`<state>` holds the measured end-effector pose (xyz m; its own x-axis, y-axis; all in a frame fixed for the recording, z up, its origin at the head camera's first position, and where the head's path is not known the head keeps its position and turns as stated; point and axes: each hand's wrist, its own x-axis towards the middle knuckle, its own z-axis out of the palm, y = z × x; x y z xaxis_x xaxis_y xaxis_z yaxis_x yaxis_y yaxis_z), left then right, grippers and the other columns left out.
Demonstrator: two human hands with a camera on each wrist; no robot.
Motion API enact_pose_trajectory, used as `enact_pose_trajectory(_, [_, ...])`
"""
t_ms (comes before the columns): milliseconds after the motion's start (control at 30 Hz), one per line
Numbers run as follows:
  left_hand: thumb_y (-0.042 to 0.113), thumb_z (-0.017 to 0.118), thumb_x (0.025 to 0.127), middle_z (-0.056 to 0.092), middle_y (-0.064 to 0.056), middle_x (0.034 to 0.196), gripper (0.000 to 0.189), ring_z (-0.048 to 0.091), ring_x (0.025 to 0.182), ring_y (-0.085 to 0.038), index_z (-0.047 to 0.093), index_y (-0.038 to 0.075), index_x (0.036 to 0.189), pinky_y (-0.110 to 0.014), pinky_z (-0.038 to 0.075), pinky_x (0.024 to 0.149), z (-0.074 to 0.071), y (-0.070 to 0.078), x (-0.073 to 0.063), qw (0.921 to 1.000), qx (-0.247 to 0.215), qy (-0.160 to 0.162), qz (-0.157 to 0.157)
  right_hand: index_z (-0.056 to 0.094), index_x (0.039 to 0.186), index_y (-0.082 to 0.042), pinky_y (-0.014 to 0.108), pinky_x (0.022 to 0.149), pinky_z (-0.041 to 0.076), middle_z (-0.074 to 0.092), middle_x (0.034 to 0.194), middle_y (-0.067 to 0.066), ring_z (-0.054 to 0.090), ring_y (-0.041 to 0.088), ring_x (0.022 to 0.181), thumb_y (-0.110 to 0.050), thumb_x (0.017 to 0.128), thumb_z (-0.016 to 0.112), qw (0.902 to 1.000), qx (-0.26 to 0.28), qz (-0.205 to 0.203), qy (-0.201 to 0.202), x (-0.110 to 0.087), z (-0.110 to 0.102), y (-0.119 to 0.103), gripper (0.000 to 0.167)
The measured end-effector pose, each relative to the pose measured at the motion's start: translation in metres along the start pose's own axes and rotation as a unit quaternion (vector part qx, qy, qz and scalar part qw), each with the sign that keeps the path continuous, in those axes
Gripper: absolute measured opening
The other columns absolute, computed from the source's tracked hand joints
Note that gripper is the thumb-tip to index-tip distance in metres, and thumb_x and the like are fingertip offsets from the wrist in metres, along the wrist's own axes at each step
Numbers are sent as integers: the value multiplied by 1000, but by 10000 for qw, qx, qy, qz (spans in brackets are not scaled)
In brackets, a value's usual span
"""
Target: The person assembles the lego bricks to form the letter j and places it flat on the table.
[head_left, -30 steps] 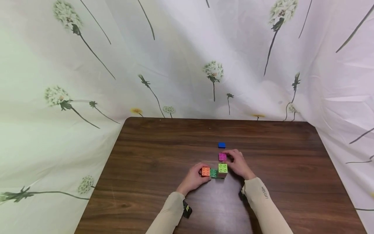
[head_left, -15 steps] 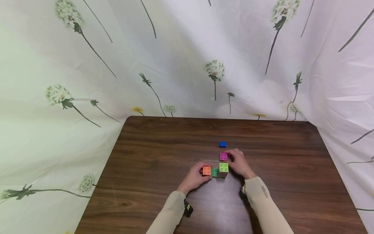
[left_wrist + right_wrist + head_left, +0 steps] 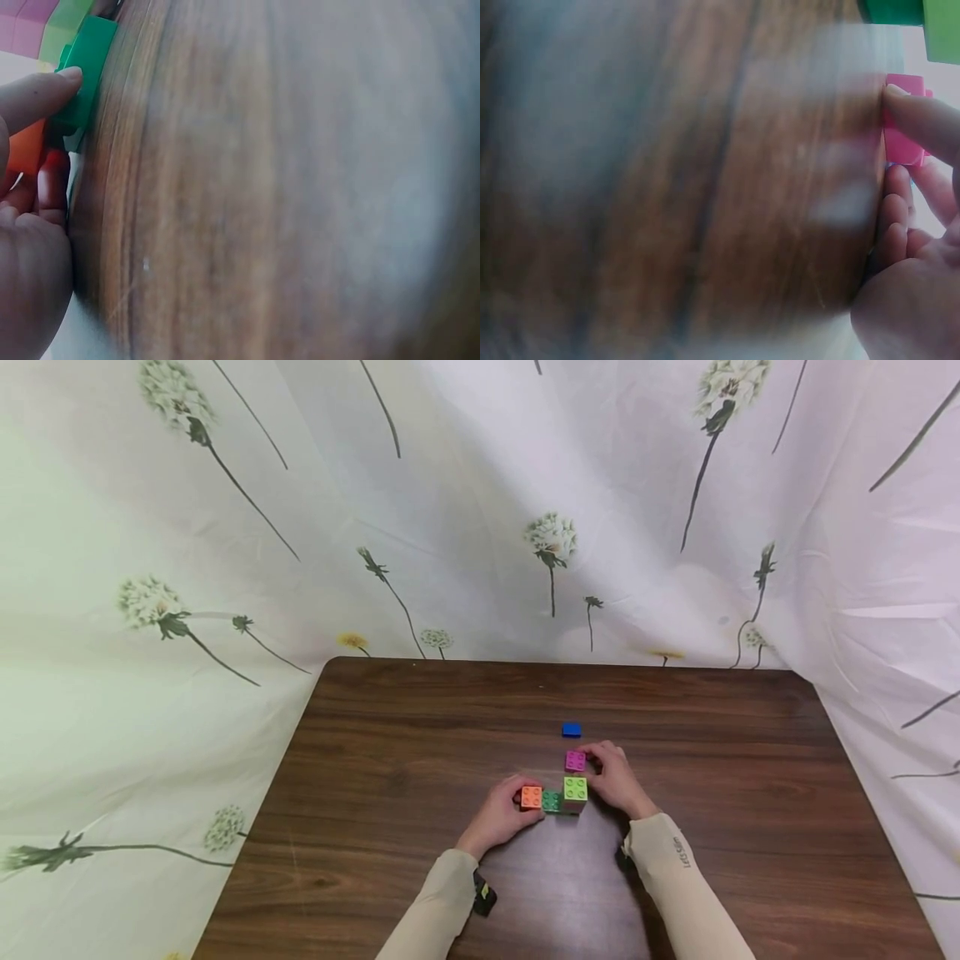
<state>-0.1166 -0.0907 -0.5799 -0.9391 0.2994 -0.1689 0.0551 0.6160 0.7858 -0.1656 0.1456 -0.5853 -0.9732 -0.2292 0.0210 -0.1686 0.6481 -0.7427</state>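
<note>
My left hand point(image 3: 501, 817) grips the left end of a toy-brick build, around an orange brick point(image 3: 531, 797). The thumb lies against the dark green base brick point(image 3: 88, 71) in the left wrist view; the other fingertips are partly hidden. On the base's right end rises a stack topped by a light green brick point(image 3: 575, 788). A pinkish brick point(image 3: 19, 26) shows above a light green one in the left wrist view. Just behind the stack, my right hand point(image 3: 617, 779) pinches a pink brick point(image 3: 904, 127) on the table, thumb on one side. The pink brick stands apart from the build.
A small blue brick point(image 3: 572, 730) lies behind the pink brick. All of it rests on a dark wood-grain table point(image 3: 390, 735), whose far edge meets a white flower-printed cloth point(image 3: 465, 527). A black wrist-worn device point(image 3: 484, 895) sits by the left sleeve.
</note>
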Motion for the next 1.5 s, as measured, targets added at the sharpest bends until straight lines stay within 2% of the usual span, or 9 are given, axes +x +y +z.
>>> enact_pose_trajectory(267, [26,76,83,61,3,118,37,54,107,-15,62,21,118,-40,45,94,0,3,0,10000,-92,5,-26,65,114,-5,36,82,38,59,102,10,47,24,95,-10,82,72,10000,53,-17,48,0,-2,0,33])
enact_pose_trajectory(567, [24,76,83,60,-1,123,42,55,113,-19,61,21,122,-44,44,97,1,5,0,9995,-284,50,-105,64,114,-2,37,82,41,61,103,12,52,25,94,-14,84,74,9993,360,-73,89,-2,-6,2,34])
enact_pose_trajectory(700, [24,76,83,60,-1,123,42,55,113,-19,61,21,122,-42,44,97,2,5,0,9997,-232,76,-92,63,115,0,35,81,43,61,102,14,53,24,93,-15,85,72,9987,496,82,-4,-3,-8,3,34])
enact_pose_trajectory(933, [25,75,84,60,-1,122,42,55,112,-17,61,21,122,-40,45,95,3,5,0,9999,-156,53,-9,59,120,-2,32,80,45,62,105,13,54,22,93,-22,89,69,9928,859,765,-341,-5,-15,3,38])
enact_pose_trajectory(1200, [24,75,84,59,-1,123,41,55,113,-18,60,21,123,-42,44,96,2,5,-2,9997,-229,90,-66,60,119,0,24,69,45,62,94,11,53,16,83,-21,89,69,9859,1430,835,-242,-13,-16,-1,38])
enact_pose_trajectory(1367, [24,75,84,60,0,123,41,55,112,-17,60,22,122,-41,45,95,2,5,-2,9997,-178,130,-54,59,122,-1,27,71,49,64,103,15,57,15,84,-29,91,67,9794,1804,873,-226,-19,-21,-9,42])
enact_pose_trajectory(1500, [25,75,85,59,0,124,41,55,112,-17,60,23,123,-40,45,95,3,5,-3,9998,-135,117,-133,58,126,-3,26,78,48,64,113,17,57,15,92,-31,93,64,9819,1759,667,-215,-23,-27,-18,44])
